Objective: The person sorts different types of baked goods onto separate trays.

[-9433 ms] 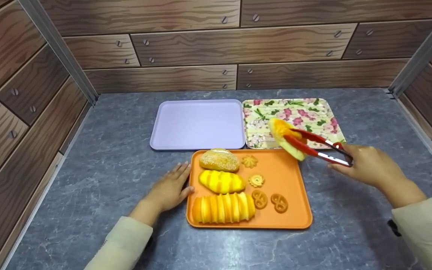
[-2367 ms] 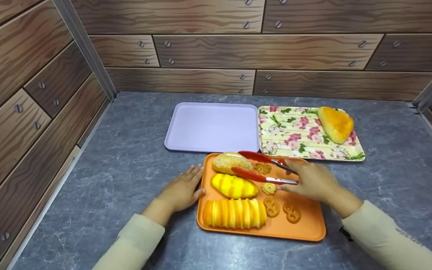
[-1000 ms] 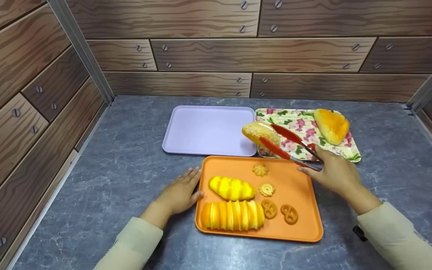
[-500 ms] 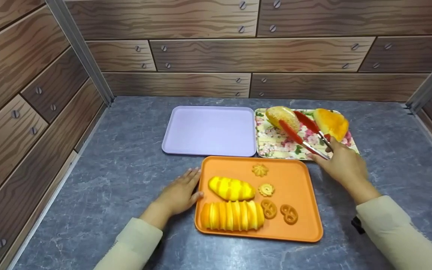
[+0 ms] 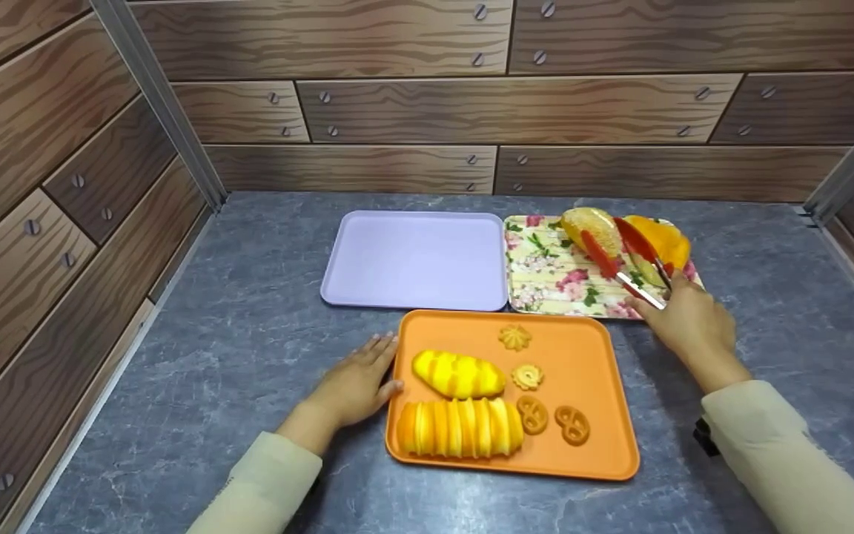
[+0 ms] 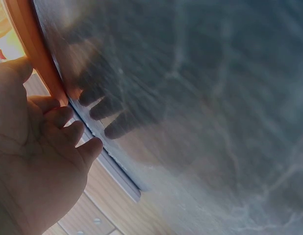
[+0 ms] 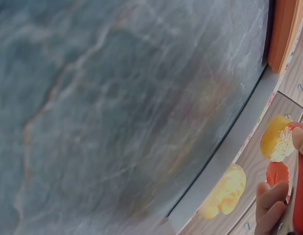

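My right hand (image 5: 694, 322) grips red-tipped tongs (image 5: 600, 256) over the floral tray (image 5: 534, 278) at the back right. Between the tong tips is a sesame-topped bun (image 5: 591, 225), close beside a golden triangular bread (image 5: 670, 241) at that tray's right end. The right wrist view shows the bun (image 7: 276, 137) by the red tips too. With fingers extended, my left hand (image 5: 349, 386) rests against the left edge of the orange tray (image 5: 583, 356). On this tray lie a yellow striped bread (image 5: 459, 374) and a ridged loaf (image 5: 460, 428).
To the right of the loaves are two flower-shaped cookies, one star-like (image 5: 514, 338) and one ring-like (image 5: 527, 377), plus two pretzel cookies (image 5: 533, 415). A plain lilac tray (image 5: 416, 259) touches the floral tray's left side. Wood-patterned walls (image 5: 390, 111) enclose the grey table.
The triangular bread went onto the floral tray first. Then the tongs took the sesame bun off the orange tray and carried it back and right, beside that bread. My left hand stayed put.
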Available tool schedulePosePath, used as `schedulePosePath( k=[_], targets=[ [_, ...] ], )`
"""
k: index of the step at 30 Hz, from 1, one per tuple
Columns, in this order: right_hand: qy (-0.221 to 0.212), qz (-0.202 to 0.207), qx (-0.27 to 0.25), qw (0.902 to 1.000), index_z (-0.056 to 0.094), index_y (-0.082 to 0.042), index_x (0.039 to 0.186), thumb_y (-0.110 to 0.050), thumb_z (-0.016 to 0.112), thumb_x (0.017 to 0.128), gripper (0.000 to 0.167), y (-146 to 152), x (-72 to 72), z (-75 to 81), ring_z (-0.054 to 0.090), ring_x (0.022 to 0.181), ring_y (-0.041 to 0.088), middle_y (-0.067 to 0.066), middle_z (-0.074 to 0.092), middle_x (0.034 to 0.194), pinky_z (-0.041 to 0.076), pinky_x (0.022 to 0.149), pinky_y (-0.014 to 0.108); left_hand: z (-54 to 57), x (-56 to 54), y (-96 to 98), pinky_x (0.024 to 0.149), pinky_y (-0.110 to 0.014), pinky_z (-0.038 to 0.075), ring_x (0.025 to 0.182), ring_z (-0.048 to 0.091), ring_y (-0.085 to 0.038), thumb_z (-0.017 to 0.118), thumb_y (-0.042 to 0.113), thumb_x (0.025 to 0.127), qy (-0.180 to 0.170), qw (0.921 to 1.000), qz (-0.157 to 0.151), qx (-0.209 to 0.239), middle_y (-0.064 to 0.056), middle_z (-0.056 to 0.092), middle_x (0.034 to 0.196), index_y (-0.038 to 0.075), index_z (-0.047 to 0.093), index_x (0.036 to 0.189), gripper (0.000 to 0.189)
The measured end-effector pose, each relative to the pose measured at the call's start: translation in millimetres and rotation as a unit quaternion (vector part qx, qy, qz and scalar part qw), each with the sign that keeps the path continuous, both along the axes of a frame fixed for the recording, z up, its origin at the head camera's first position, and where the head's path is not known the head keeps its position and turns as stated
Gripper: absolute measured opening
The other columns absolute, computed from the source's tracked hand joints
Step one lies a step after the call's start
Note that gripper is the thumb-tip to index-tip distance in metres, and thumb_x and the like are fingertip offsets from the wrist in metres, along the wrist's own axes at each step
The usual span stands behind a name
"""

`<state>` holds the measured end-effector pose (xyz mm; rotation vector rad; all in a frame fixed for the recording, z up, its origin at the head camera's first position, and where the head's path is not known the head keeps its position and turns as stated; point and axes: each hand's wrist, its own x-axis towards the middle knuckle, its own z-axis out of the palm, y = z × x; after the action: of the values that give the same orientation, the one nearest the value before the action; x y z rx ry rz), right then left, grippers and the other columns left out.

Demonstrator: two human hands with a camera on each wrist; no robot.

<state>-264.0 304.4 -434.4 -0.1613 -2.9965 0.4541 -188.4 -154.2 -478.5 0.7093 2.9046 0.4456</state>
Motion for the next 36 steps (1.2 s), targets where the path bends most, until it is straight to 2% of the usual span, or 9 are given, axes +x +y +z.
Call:
schedulePosePath(
  k=[14,20,26,36],
  targets=[
    [-0.029,-0.021,0.009,0.9993,0.037,0.015,0.136,-0.066,0.057,0.082,0.099,-4.9,-8.7,-2.7,0.053,0.088,0.059,0.043,0.05,0.112,0.044,0.064,0.064,-1.0,0.7,0.4,0.11,-0.049,0.024,0.14,0.022,-0.031,0.045,0.04,0.1,-0.008,0.9999,-0.001,-0.012,-0.014,0.027,0.153,0.003,0.027,0.15,0.065],
    [-0.019,-0.02,0.012,0.9996,0.04,0.016,0.13,-0.06,0.06,0.084,0.091,-4.8,-10.6,-8.3,0.053,0.088,0.059,0.042,0.052,0.108,0.044,0.064,0.065,-2.0,0.0,0.4,0.11,-0.049,0.024,0.14,0.023,-0.031,0.046,0.038,0.1,-0.011,0.9999,-0.002,-0.009,-0.014,0.027,0.153,0.002,0.027,0.149,0.064],
    [0.005,-0.01,0.019,0.9998,0.042,0.018,0.125,-0.051,0.064,0.085,0.083,-5.6,-11.3,-10.9,0.056,0.081,0.057,0.041,0.055,0.098,0.045,0.061,0.063,-0.9,-0.9,0.2,0.11,-0.048,0.024,0.14,0.022,-0.031,0.046,0.038,0.1,-0.005,0.9999,-0.006,-0.012,-0.015,0.028,0.153,0.001,0.027,0.149,0.064],
    [-0.02,-0.02,0.003,0.9996,0.037,0.017,0.13,-0.062,0.062,0.081,0.097,-6.1,-12.8,-7.4,0.054,0.087,0.057,0.042,0.052,0.105,0.044,0.065,0.064,-1.1,-1.4,-0.7,0.11,-0.048,0.025,0.14,0.023,-0.032,0.047,0.037,0.1,-0.002,1.0,-0.003,-0.005,-0.015,0.028,0.152,0.001,0.029,0.149,0.063]
  ],
)
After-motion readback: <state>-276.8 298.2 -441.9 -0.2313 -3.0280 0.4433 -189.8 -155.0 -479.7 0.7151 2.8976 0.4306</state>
